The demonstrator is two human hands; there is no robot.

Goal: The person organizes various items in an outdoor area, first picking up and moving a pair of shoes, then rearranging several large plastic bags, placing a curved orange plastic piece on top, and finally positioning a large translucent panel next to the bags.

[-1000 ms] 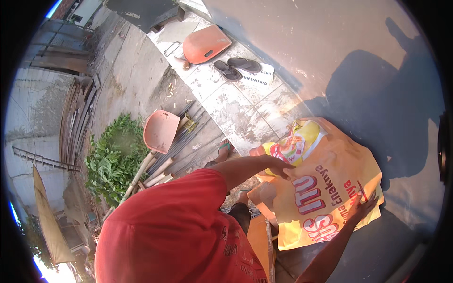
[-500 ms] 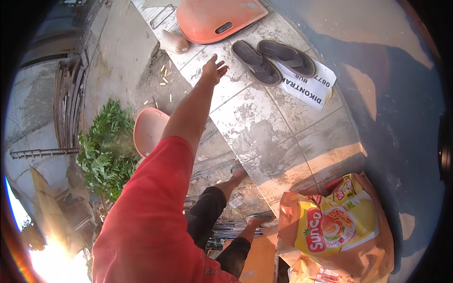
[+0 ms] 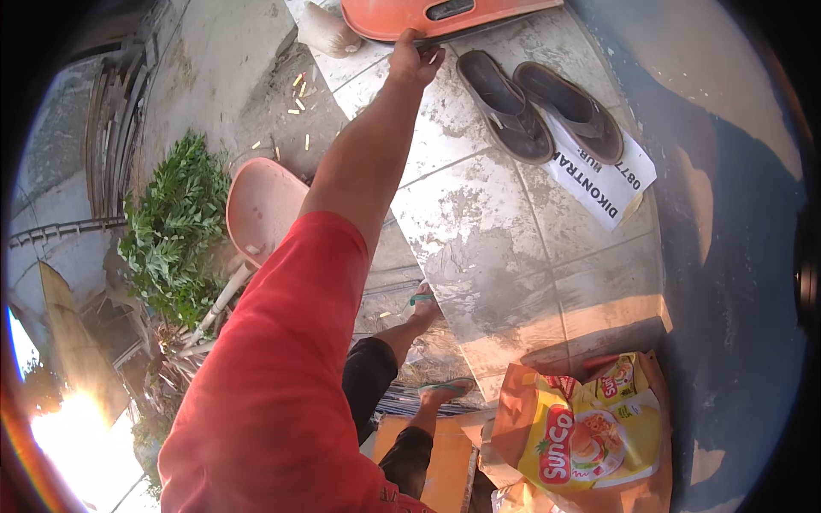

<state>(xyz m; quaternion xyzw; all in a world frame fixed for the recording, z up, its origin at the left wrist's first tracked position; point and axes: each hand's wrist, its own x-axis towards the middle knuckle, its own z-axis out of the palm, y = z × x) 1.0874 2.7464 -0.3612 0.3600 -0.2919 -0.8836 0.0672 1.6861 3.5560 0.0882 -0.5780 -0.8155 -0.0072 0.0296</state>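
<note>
My left hand (image 3: pixel 415 60) is stretched far forward, its fingers curled on the rim of an orange plastic stool (image 3: pixel 402 15) lying on its side on the tiled step (image 3: pixel 479 248). The arm in a red sleeve runs up from the lower left. My right hand is out of the picture. A pair of dark sandals (image 3: pixel 534 109) lies just right of the hand, partly on a white paper sign (image 3: pixel 603 179).
A yellow and orange printed plastic bag (image 3: pixel 590 432) stands at the lower right. Below the step are a pink stool (image 3: pixel 261 209), a heap of green leaves (image 3: pixel 171 227) and a whitish sack (image 3: pixel 325 32). My feet in flip-flops (image 3: pixel 428 342) rest at the step's edge.
The left hand let go of the printed bag, swung forward over the tiles and now grips the orange stool's rim. The view has shifted, so the bag sits lower right.
</note>
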